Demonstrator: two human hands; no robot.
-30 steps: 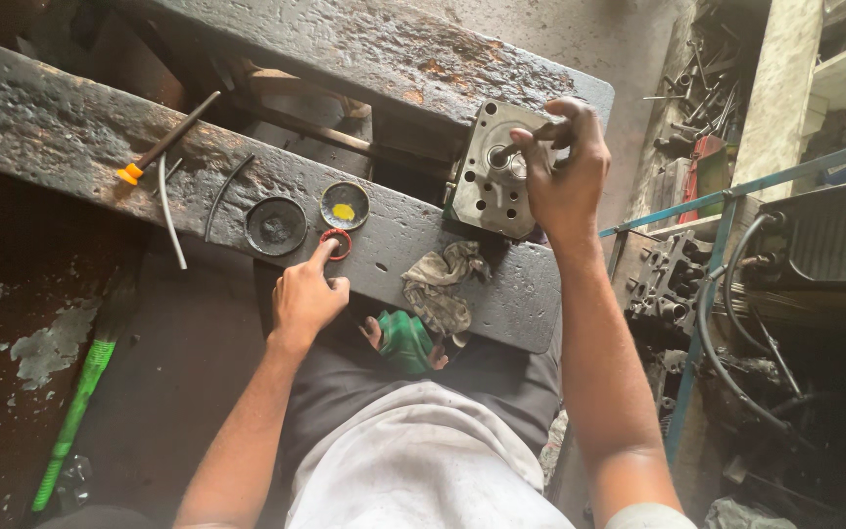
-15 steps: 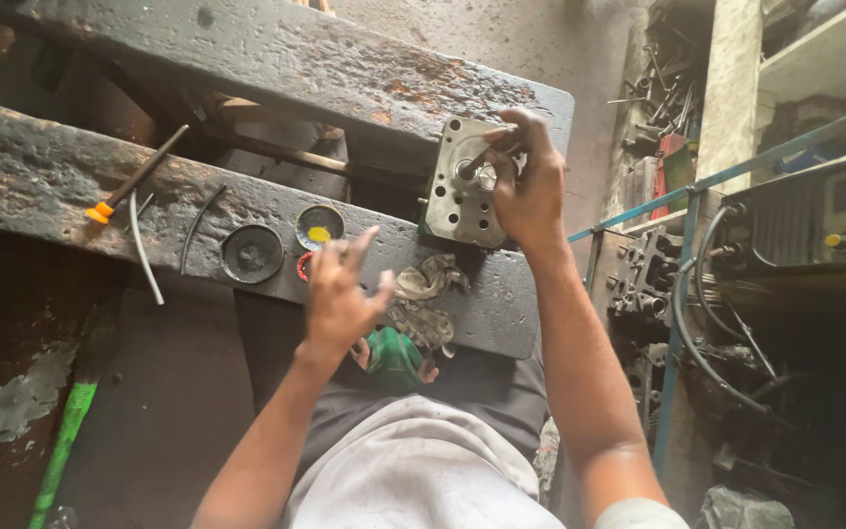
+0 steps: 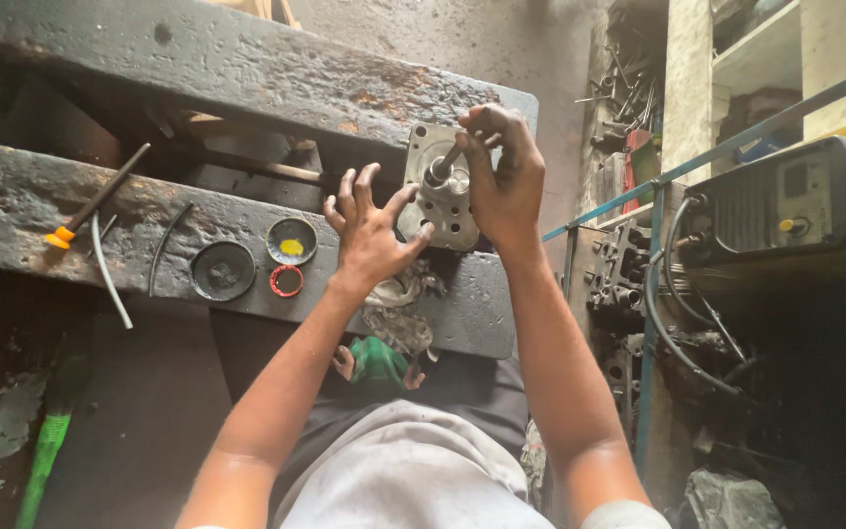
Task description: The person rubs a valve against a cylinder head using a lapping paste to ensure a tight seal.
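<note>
Metal block (image 3: 440, 191) stands on the bench (image 3: 31, 196), at its right end. I see the right hand (image 3: 501, 181) curled tight round a rod (image 3: 446, 163) poking into the block's face. Left hand (image 3: 369, 230) fingers splayed wide, thumb tip touching the block. Two lids (image 3: 291, 242) and a red ring (image 3: 286, 281) just left.

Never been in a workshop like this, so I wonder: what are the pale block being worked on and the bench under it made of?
The pale grey square block looks like cast metal, perhaps aluminium: dull silvery sheen, bored round holes. The dark bench beam seems to be rusted, soot-blackened steel, though grime leaves that open. The right hand presses a thin rod into the block; the left hand touches its edge.
</note>
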